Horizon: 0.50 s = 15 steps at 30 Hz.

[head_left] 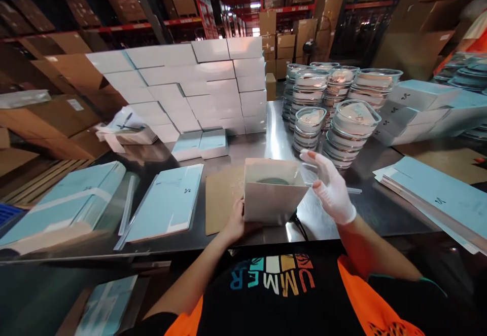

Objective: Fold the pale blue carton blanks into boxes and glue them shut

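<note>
At the centre of the frame, low on the steel table, an open white box stands upright with a round dish lying inside it. The left hand grips the box's lower left corner, fingers curled around the wall. The right hand, in a white glove, hovers just right of the box with fingers spread, holding nothing. Stacks of lidded dishes stand behind, upper right; flat blue cartons lie at left. The box is best kept steady from the left so that its flaps stay square over the seated dish.
</note>
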{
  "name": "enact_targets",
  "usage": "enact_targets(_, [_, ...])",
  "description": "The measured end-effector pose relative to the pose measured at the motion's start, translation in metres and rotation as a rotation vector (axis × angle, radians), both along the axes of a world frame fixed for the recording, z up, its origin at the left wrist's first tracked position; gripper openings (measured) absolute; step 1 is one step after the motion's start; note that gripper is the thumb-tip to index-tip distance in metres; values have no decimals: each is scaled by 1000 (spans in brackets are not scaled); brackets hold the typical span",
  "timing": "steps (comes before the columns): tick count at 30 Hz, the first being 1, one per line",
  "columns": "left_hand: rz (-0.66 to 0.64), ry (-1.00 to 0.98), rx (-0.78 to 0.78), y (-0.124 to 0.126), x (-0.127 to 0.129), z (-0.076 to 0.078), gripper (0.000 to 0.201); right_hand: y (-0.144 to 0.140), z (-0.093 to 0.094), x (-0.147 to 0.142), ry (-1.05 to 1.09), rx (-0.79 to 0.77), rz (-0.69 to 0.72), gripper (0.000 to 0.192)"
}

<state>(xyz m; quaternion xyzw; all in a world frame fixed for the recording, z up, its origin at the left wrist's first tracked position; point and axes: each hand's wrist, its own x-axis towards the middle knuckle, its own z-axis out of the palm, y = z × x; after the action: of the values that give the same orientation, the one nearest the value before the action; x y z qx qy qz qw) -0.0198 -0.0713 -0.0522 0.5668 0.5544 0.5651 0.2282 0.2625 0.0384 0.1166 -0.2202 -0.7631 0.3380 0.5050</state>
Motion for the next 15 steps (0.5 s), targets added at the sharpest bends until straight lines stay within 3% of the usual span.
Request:
enact_targets(3, [28,-118,-79,-6,4,9,99,-14,-45,-3,-41,-85,33,111])
enact_targets(6, [65,-107,67,-10,6,29,96,-28,-64,-18,-50,-87,102,115])
enact_targets(10, [76,69,191,-11,6,52,54,-39,-53,-42,1,-170,182,95])
enact_targets(13, [171,41,292,-13,11,49,52,-46,-43,-58,50,-284,78,73])
enact_targets(15, [252,-9,427,-16,12,40,65,-50,-44,-65,46,-279,-46,51])
